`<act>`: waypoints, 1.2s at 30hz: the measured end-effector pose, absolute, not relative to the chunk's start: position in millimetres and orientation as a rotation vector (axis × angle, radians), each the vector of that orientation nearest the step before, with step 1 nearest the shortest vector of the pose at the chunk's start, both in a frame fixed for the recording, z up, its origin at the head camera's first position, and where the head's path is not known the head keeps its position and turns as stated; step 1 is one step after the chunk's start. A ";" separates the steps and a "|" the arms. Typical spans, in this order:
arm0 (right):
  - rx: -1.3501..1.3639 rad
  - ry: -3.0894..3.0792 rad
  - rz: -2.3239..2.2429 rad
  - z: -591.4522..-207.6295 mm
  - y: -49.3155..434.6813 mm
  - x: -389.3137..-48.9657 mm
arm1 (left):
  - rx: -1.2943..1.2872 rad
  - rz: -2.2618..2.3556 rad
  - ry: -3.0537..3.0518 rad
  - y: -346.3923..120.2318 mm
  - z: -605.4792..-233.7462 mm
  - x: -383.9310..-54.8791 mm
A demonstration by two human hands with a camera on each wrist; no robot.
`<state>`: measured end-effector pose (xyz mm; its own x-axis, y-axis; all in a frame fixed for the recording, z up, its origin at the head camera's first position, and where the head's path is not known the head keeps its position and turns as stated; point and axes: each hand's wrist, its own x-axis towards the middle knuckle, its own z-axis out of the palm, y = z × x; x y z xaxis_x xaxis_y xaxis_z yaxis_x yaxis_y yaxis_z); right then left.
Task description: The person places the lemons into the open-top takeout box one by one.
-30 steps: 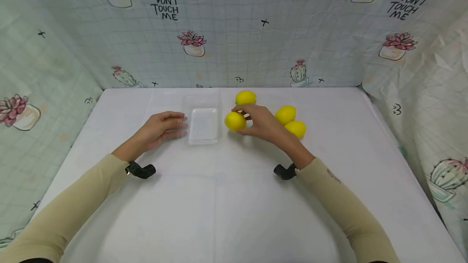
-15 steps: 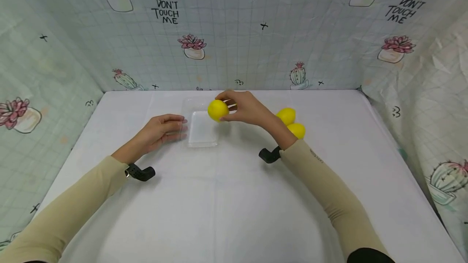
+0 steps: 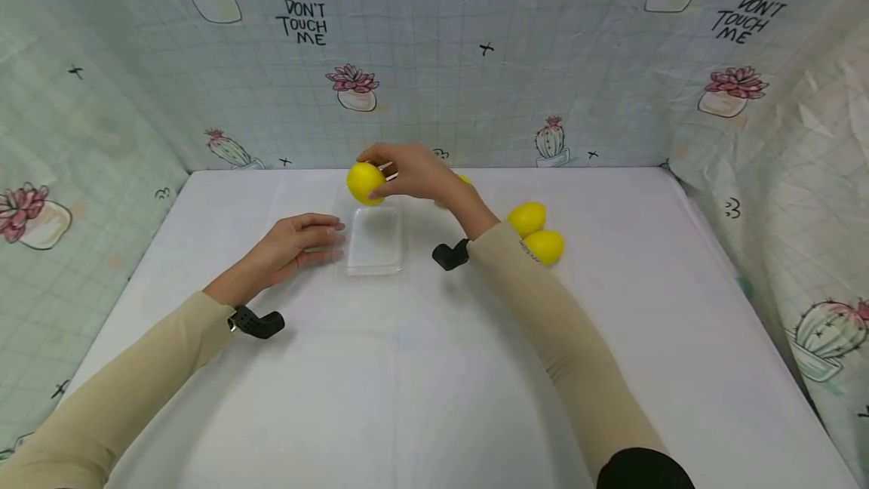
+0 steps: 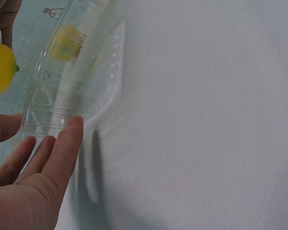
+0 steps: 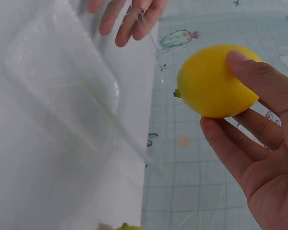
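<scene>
My right hand (image 3: 417, 172) holds a yellow lemon (image 3: 366, 183) between thumb and fingers, raised above the far end of a clear plastic container (image 3: 376, 272). A green stem tip shows on this lemon (image 5: 216, 81) in the right wrist view. With fingers extended, my left hand (image 3: 299, 247) touches the container's left side. In the left wrist view, its fingertips (image 4: 73, 127) lie against the transparent wall (image 4: 77, 108). A second lemon (image 3: 465, 179) is mostly hidden behind the right hand. Two more lemons (image 3: 526, 218) lie together to the right, partly behind the right forearm.
A white cloth (image 3: 353, 383) covers the table. Printed curtains (image 3: 434, 51) with cactus drawings stand behind and at both sides. Dark wrist-worn devices (image 3: 256, 321) sit on both wrists.
My right hand has carried the lemon left and upward, from beside the container to above its far end. The left hand stays at the container's side.
</scene>
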<state>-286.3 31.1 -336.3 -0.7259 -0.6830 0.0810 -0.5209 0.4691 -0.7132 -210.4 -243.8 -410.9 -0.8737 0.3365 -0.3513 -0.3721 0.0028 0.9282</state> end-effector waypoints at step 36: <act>-0.804 2.546 -0.840 -376.9 -21.1 -298.3 | 0.036 1.880 1.873 -240.0 -410.3 -211.9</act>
<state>-298.3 -21.1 -376.9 -0.7818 -0.6080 -0.1379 -0.4066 0.6650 -0.6265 -211.9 -240.0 -410.3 -0.8831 0.3500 -0.3126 -0.3138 0.0548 0.9479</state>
